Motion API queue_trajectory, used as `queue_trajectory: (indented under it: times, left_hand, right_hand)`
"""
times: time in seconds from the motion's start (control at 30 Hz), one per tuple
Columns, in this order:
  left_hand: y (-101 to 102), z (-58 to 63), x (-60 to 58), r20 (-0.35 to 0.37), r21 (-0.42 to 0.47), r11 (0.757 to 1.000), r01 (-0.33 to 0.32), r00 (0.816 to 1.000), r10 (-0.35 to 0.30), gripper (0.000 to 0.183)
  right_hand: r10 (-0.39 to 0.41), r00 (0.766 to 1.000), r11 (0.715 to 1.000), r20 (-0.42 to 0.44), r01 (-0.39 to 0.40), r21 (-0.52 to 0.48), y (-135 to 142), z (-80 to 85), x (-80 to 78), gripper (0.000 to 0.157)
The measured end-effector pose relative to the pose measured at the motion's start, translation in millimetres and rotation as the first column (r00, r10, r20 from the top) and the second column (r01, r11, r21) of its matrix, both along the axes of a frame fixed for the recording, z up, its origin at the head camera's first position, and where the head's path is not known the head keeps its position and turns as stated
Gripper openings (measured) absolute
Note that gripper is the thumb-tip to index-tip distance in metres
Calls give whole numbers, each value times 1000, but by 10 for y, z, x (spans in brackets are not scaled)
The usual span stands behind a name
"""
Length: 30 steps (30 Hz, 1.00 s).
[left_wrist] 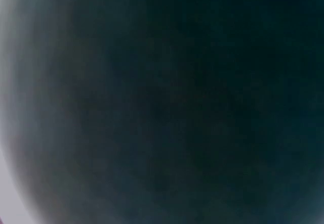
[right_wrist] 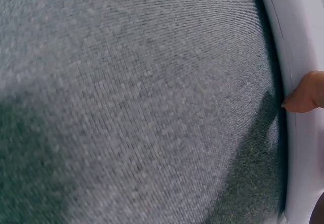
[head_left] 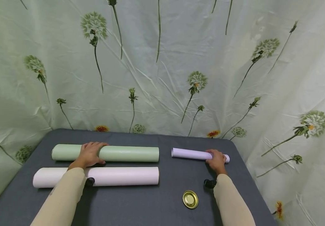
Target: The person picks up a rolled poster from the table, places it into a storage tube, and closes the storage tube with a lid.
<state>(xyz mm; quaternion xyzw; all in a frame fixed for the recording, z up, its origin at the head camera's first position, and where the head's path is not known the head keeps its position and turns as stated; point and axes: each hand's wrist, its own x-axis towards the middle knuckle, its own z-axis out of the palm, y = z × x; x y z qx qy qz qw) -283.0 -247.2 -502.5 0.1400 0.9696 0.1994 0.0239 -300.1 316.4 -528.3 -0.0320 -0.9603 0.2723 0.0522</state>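
Note:
A pale green paper roll [head_left: 131,153] lies at the back left of the table. My left hand [head_left: 90,153] grips it left of its middle, fingers over the top and thumb along the near side. In front of it, a pinkish-white roll [head_left: 122,176] passes under my left forearm. At the back right, my right hand [head_left: 216,159] holds a thinner lavender roll [head_left: 190,153] close to its right end. The right wrist view shows the thumb [right_wrist: 306,92] pressed against the side of that roll. Darkness and blur fill the left wrist view.
A small round gold dish [head_left: 190,199] sits on the dark grey tabletop [head_left: 139,207], left of my right forearm. Behind the table hangs a pale curtain [head_left: 162,78] with a dandelion print. Black wrist cameras show at both cuffs.

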Motion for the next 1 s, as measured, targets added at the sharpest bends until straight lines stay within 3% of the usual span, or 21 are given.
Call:
queue_trajectory:
  times: [0.6,1.0]
  left_hand:
    - [9,59,32,1,-23,1000,16,1000,-16,73]
    - [24,9,30,-13,-29,1000,-3,1000,2,72]
  right_hand:
    - [12,997,1000,-78,-13,-7,8,301,113,41]
    - [27,994,1000,-108,-26,14,5,565,187,40]
